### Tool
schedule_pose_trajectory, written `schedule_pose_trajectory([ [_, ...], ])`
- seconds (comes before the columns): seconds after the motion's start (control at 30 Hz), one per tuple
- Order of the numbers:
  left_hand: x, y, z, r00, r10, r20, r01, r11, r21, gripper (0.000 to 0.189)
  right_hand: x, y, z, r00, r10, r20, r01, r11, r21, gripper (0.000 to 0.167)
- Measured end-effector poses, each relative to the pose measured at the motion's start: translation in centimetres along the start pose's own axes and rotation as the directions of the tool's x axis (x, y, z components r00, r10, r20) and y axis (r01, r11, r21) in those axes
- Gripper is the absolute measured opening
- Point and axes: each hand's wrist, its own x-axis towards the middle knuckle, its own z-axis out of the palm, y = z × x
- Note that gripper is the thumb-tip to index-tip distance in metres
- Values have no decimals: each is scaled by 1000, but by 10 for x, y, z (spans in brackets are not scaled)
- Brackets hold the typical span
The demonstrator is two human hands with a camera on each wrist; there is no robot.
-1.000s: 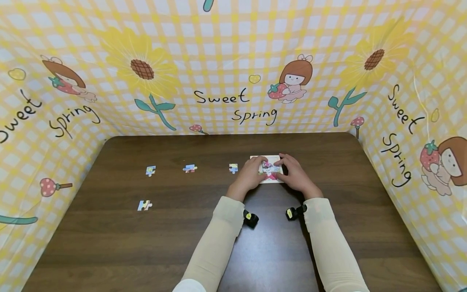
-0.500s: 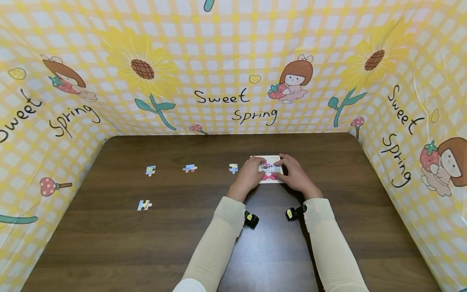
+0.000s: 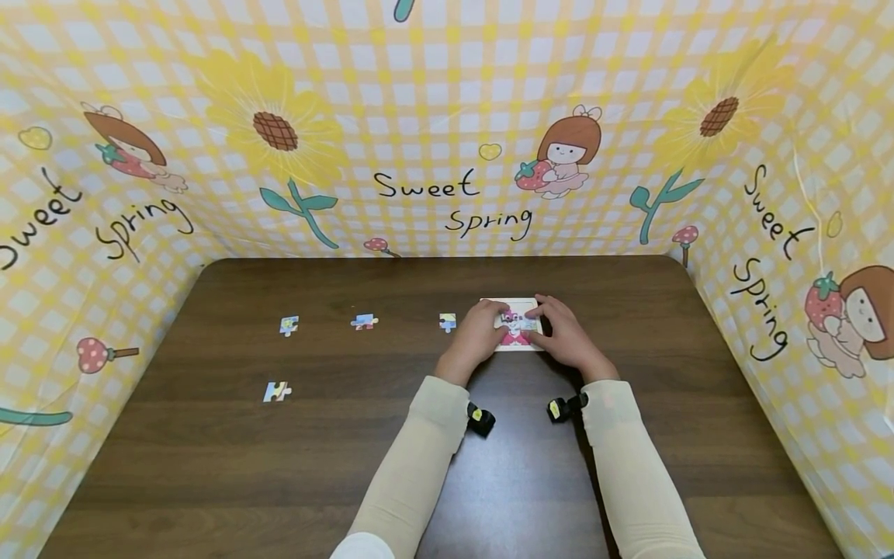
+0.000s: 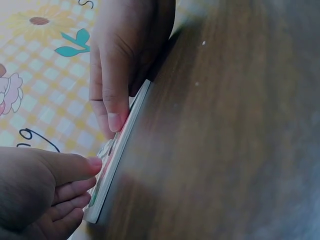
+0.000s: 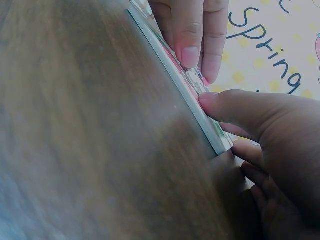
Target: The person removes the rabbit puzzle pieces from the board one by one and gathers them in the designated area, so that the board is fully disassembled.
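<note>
Right now both ends of a small white-edged puzzle frame (image 3: 520, 348) sit between my hands, flat under my fingertips on the dark wooden table (image 3: 209, 466). On one end my left hand (image 3: 478, 334) pinches with thumb and forefinger bent apart; across from it my right hand (image 3: 569, 338) does the same, its forefinger reaching to the far part of the frame. My left thumb (image 4: 82, 166) and right thumb (image 5: 215, 104) rest on the picture near the edge closest to me, my other fingers bunched at the sides. Between the thumbs shows a pink figure (image 3: 514, 338), partly covered by my fingertips, so I cannot tell how every bit of it fits. Just beyond my left knuckles lies a blue and yellow piece (image 3: 448, 322); farther out that way are a blue and red piece (image 3: 365, 321) and a blue piece (image 3: 289, 325), with a pale piece (image 3: 277, 392) nearer me than those. Behind my fingers hangs a yellow checked cloth (image 3: 419, 116), and below my wrists sit two black cameras (image 3: 480, 420) by my cream sleeves (image 3: 412, 458).
</note>
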Motion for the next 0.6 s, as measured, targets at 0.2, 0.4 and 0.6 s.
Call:
schedule_pose_trajectory([
  [0.2, -4, 1, -3, 1000, -6, 20, 6, 1000, -11, 38, -1, 0, 2, 1000, 2, 11, -2, 1000, 12, 34],
  [0.4, -7, 2, -8, 999, 22, 35, -21, 999, -26, 38, -1, 1, 2, 1000, -10, -2, 10, 1000, 8, 34],
  [0.6, -17, 4, -29, 996, 62, 60, -59, 997, -50, 39, -1, -2, 0, 1000, -8, 4, 8, 1000, 8, 35],
])
